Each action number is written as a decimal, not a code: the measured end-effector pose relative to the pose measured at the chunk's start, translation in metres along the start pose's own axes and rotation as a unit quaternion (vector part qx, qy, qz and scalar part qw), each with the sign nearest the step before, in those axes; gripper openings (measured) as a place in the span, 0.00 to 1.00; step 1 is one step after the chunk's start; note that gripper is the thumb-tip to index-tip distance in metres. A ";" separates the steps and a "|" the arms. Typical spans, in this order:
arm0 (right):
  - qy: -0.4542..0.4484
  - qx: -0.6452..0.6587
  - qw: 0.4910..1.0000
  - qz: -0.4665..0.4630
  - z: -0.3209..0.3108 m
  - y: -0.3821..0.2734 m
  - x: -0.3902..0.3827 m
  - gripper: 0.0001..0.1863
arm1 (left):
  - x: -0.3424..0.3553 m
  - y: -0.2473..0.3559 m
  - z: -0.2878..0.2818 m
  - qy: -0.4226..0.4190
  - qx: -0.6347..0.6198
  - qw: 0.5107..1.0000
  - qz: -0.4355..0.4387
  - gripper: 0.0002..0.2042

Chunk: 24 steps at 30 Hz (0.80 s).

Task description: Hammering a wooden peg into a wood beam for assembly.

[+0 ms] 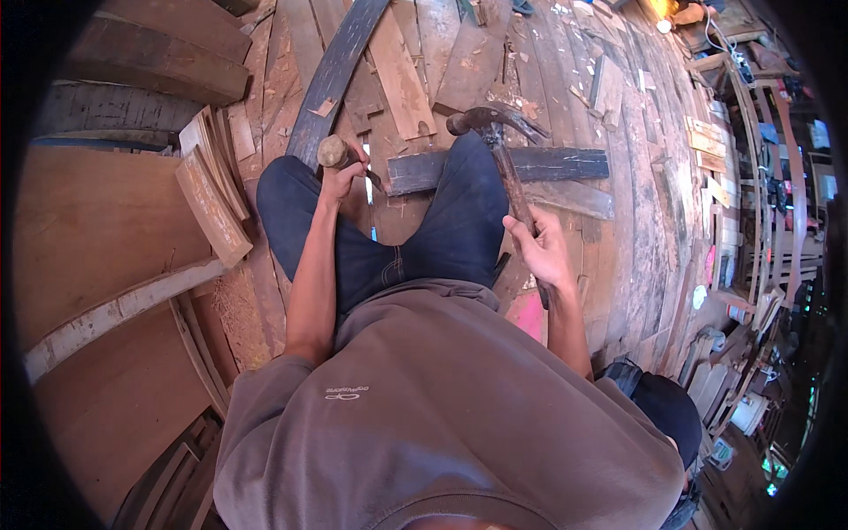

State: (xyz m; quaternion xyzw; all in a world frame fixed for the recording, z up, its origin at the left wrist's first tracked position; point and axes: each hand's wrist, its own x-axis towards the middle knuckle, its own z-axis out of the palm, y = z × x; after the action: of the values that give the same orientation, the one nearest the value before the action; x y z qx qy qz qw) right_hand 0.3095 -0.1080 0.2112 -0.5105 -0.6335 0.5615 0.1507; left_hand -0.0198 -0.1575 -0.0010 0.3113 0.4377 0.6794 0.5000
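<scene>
My left hand (342, 179) grips a chisel by its round pale wooden handle (334, 152), with the narrow metal blade (374, 182) angled down and to the right between my knees. My right hand (541, 249) holds a claw hammer (495, 122) low on its worn wooden handle, its dark head raised near my right knee. Just beyond the chisel, a short dark weathered plank (556, 164) lies crosswise on the wooden floor. Whether the blade touches any wood is unclear. A long dark board (342, 62) runs away from my left knee.
Wooden panels and beams (115, 212) stand close on my left, with stacked slats (216, 190) beside them. Loose offcuts (605, 88) and scraps lie ahead on the plank floor (632, 221). Framing and clutter (746, 411) line the right side, where a dark cloth bundle (658, 411) sits by my elbow.
</scene>
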 end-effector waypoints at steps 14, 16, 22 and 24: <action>-0.022 -0.027 0.999 -0.010 0.006 -0.005 0.001 0.12 | -0.009 -0.023 0.029 -0.042 0.022 0.999 -0.021 0.06; -0.022 -0.036 0.999 -0.014 0.006 -0.005 0.001 0.12 | -0.009 -0.027 0.028 -0.037 0.019 0.999 -0.010 0.06; -0.021 -0.059 0.997 -0.035 0.007 -0.003 -0.001 0.12 | -0.012 -0.031 0.033 -0.043 0.050 0.998 -0.025 0.07; -0.019 -0.066 0.997 -0.042 0.007 -0.002 -0.003 0.12 | -0.016 -0.029 0.037 -0.031 0.067 0.997 -0.001 0.07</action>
State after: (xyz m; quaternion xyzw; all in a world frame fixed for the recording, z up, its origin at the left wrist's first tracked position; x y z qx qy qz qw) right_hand 0.3041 -0.1138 0.2116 -0.4815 -0.6925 0.5218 0.1280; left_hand 0.0287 -0.1588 -0.0117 0.3644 0.4669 0.6383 0.4918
